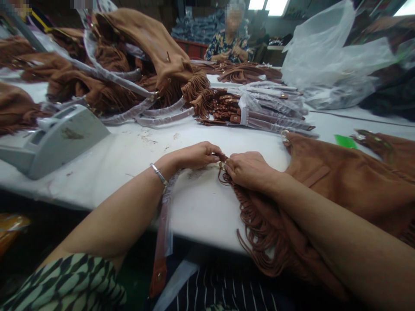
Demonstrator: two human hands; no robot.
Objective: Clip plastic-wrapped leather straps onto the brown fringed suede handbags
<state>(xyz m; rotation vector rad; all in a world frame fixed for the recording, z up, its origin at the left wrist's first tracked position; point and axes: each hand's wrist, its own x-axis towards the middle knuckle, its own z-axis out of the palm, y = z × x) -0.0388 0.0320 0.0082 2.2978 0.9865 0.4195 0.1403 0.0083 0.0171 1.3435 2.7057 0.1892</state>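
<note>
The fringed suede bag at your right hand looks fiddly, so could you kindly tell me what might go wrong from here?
The plastic-wrapped strap hangs over the table edge below the left hand, so it might slide off. Loose fringe of the fringed suede bag drapes over that edge beneath the right hand, and strands could catch in the small metal ring between the hands.

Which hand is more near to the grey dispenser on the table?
Left: the left hand lies right of the grey dispenser; the right hand lies farther right, past the left hand.
</note>
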